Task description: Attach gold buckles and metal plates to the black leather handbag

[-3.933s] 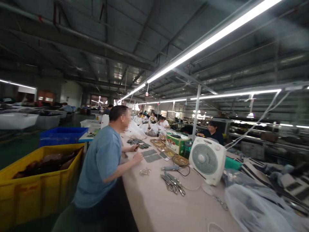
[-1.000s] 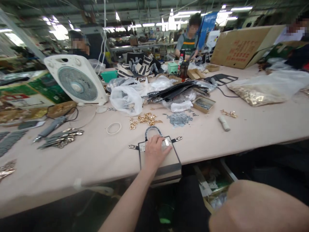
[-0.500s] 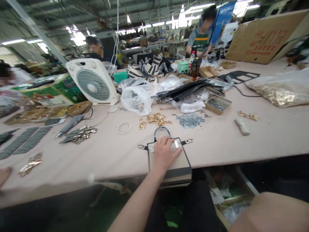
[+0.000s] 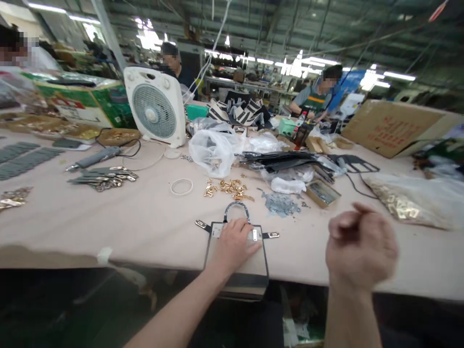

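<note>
A small beige handbag [image 4: 250,261] with dark trim lies at the table's front edge, its looped handle [image 4: 237,205] pointing away from me. Dark straps with metal fittings [image 4: 272,235] stick out at both sides. My left hand [image 4: 235,241] lies on the upper part of the bag, fingers loosely spread, next to a small metal plate [image 4: 254,235]. Raised over the table to the right is my right hand [image 4: 362,244], its fingers curled closed. It is slightly blurred, and whatever it may hold is hidden.
Gold hardware pieces [image 4: 232,188] and thin grey pieces [image 4: 282,204] lie beyond the bag. A white ring [image 4: 181,186], strap pieces [image 4: 103,178], a grey corded tool [image 4: 94,158] and a fan [image 4: 155,106] stand or lie leftward. A bag of metal parts [image 4: 402,200] sits right.
My right hand has risen from the lower right to above the table. The view has turned left and up. My left hand stays on the handbag.
</note>
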The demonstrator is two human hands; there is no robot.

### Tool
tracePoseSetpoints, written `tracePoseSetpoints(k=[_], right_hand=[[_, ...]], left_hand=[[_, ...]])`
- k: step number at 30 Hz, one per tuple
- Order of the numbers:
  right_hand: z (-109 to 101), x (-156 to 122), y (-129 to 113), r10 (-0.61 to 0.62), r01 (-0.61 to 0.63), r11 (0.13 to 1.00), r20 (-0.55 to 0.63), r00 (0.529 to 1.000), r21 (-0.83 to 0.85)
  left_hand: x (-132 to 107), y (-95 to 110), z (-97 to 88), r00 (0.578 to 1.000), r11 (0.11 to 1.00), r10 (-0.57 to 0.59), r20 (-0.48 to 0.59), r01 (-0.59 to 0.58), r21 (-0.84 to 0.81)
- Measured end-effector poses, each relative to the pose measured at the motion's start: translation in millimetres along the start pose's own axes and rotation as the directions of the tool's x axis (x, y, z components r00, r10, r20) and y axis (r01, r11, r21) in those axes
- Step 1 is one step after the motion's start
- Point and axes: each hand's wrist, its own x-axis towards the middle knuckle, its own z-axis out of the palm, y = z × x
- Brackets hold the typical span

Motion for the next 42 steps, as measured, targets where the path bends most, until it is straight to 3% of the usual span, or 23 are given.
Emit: tracePoseSetpoints(k=[1, 2, 4, 7, 9, 11, 14, 17, 20, 25, 28, 31, 37, 42], right_hand=[[10, 17, 17, 0.012, -0.011, 0.999, 0.022, 1.000, -0.053], [17, 29, 35, 0.087, -0.063, 0.985, 0.142, 0.986, -0.163], [25, 44, 75, 0.256, -0.074, 0.905, 0.397, 0.881, -0.420], [35, 52, 129, 0.264, 0.152, 0.807, 0.579, 0.771, -0.571], [47, 55, 155, 0.243, 0.219, 0.788, 0.617, 0.748, -0.576], [61, 61, 171, 0.236, 0.236, 0.777, 0.618, 0.750, -0.583], [76, 71, 183, 0.222, 0.247, 0.739, 0.573, 0.789, -0.627], [74, 81, 189, 0.201, 0.237, 0.691, 0.497, 0.844, -0.683], [53, 90, 194, 0.181, 0.203, 0.648, 0.407, 0.895, -0.734], [-8, 99, 195, 0.173, 0.084, 0.603, 0.232, 0.957, -0.794], [-36, 99, 197, 0.224, 0.034, 0.612, 0.215, 0.951, -0.790], [-45, 95, 201, 0.265, 0.048, 0.643, 0.281, 0.922, -0.765], [-20, 85, 211, 0.259, 0.138, 0.647, 0.386, 0.885, -0.750], [-2, 87, 223, 0.281, 0.119, 0.626, 0.365, 0.888, -0.771]], left_hand=[[0, -1, -0.6, 1.000, 1.000, 0.000, -0.012, 0.000, -0.003], [-1, -1, -1.0, 1.000, 1.000, 0.001, -0.024, -0.001, -0.007], [-2, -3, -1.1, 0.999, 1.000, 0.008, -0.044, -0.009, -0.018], [-3, -5, -0.9, 0.998, 0.999, 0.014, -0.064, -0.017, -0.040], [-3, -5, -1.2, 0.997, 0.999, 0.007, -0.071, -0.011, -0.048], [-3, -5, -1.8, 0.998, 0.999, -0.002, -0.068, -0.002, -0.051], [-3, -5, -2.6, 0.999, 0.998, -0.009, -0.054, 0.005, -0.068], [-2, -4, -1.9, 0.998, 0.997, -0.021, -0.065, 0.016, -0.075], [-1, -5, 0.7, 0.996, 0.997, -0.023, -0.081, 0.018, -0.071], [1, -7, 3.6, 0.998, 0.996, -0.013, -0.061, 0.008, -0.085], [1, -6, 3.1, 0.999, 0.996, -0.010, -0.049, 0.006, -0.087], [1, -7, 3.0, 0.999, 0.996, -0.003, -0.035, 0.000, -0.084], [-1, -7, 6.0, 0.999, 0.995, -0.001, -0.043, -0.004, -0.100], [-2, -5, 5.3, 0.999, 0.995, -0.011, -0.048, 0.006, -0.104]])
